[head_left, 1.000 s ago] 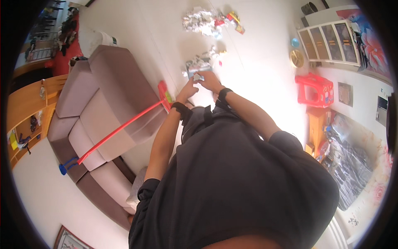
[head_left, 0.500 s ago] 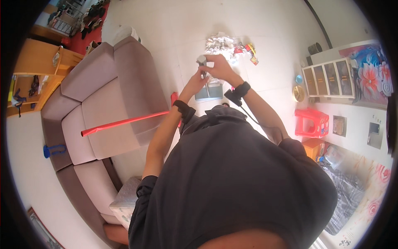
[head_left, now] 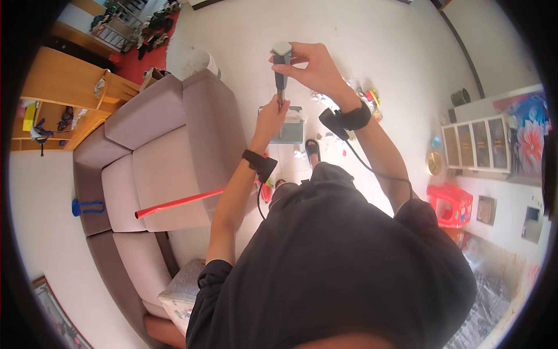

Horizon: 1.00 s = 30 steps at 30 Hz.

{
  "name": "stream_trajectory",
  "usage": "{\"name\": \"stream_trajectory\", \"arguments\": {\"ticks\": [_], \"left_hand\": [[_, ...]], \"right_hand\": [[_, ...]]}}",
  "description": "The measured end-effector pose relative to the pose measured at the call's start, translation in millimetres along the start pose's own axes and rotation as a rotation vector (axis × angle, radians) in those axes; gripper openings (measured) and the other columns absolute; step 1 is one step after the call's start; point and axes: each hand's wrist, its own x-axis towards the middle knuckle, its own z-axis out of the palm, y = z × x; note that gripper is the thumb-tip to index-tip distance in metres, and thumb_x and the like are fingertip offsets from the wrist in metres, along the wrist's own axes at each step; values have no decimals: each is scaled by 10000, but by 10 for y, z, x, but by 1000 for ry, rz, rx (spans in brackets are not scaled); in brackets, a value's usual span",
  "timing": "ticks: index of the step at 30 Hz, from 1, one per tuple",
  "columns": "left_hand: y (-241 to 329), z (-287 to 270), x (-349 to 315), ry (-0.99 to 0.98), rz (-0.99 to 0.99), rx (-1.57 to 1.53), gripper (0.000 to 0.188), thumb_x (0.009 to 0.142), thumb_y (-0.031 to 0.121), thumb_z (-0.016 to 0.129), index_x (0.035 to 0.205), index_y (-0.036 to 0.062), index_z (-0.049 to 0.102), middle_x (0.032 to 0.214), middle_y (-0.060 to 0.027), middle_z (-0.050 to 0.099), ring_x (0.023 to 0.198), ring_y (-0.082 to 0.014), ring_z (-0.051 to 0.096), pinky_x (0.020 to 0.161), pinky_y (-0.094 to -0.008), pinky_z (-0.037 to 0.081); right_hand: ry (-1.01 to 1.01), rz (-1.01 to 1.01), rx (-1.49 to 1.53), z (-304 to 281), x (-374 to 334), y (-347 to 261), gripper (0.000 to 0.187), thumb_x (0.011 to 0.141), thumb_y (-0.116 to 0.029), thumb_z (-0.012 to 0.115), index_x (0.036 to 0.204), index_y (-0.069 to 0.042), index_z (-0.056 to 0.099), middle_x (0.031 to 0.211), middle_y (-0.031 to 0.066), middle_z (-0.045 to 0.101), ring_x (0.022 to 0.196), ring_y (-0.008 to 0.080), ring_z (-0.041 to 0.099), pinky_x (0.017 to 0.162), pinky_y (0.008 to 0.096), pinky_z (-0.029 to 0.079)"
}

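In front of me stands a long-handled dustpan with a dark grey grip, a metal shaft and a flat grey-green pan with a toothed strip. My left hand is closed round the shaft, below the grip. Higher up, my right hand has its thumb and fingers round the grip, just under its pale square cap. A red pole slants at my left, across the front of the sofa; its lower end is partly hidden by my left forearm and wrist strap.
Scraps of litter lie on the pale tiled floor behind my right wrist. A brown sofa fills the left side. To the right are a red plastic stool and a low cabinet. A white bucket stands beyond the sofa.
My right hand has moved up and away from the left, along the grip. The dustpan's grip has risen in view, and the litter now shows further right and lower, partly behind my right arm.
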Motion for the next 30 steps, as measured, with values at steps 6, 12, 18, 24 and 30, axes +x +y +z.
{"name": "stream_trajectory", "arguments": {"ticks": [6, 12, 18, 24, 30], "left_hand": [[427, 33, 330, 124, 24, 166, 278, 939, 331, 528, 987, 58, 538, 776, -174, 650, 751, -393, 627, 659, -464, 468], [746, 12, 704, 251, -31, 141, 255, 943, 312, 521, 992, 63, 533, 777, -163, 652, 748, -388, 628, 660, -469, 467], [731, -106, 818, 403, -24, 159, 247, 944, 307, 525, 982, 62, 519, 769, -167, 637, 728, -391, 620, 636, -474, 458], [455, -245, 693, 464, 18, 167, 248, 947, 298, 523, 990, 55, 503, 731, -179, 613, 698, -395, 611, 594, -472, 449], [81, -304, 700, 472, -67, 227, 261, 944, 299, 528, 1001, 46, 502, 730, -177, 618, 686, -387, 613, 591, -467, 452]], "right_hand": [[-87, -153, 225, -364, 350, 226, 224, 844, -126, 692, 1020, -5, 623, 942, 52, 681, 865, 140, 649, 848, 301, 509], [-184, -200, 325, -666, 832, 281, 251, 817, -161, 706, 987, -3, 609, 896, 63, 666, 780, 153, 625, 821, 316, 512], [-256, -231, 373, -595, 1087, 227, 258, 819, -115, 692, 1036, 2, 618, 911, 61, 678, 813, 139, 638, 828, 315, 511], [-336, -150, 386, -210, 1102, 257, 278, 824, -63, 680, 1078, 28, 615, 934, 80, 690, 864, 140, 651, 837, 301, 508], [-399, -106, 478, 136, 1206, 573, 262, 828, -44, 675, 1072, 36, 619, 937, 70, 691, 874, 133, 648, 841, 293, 509]]}}
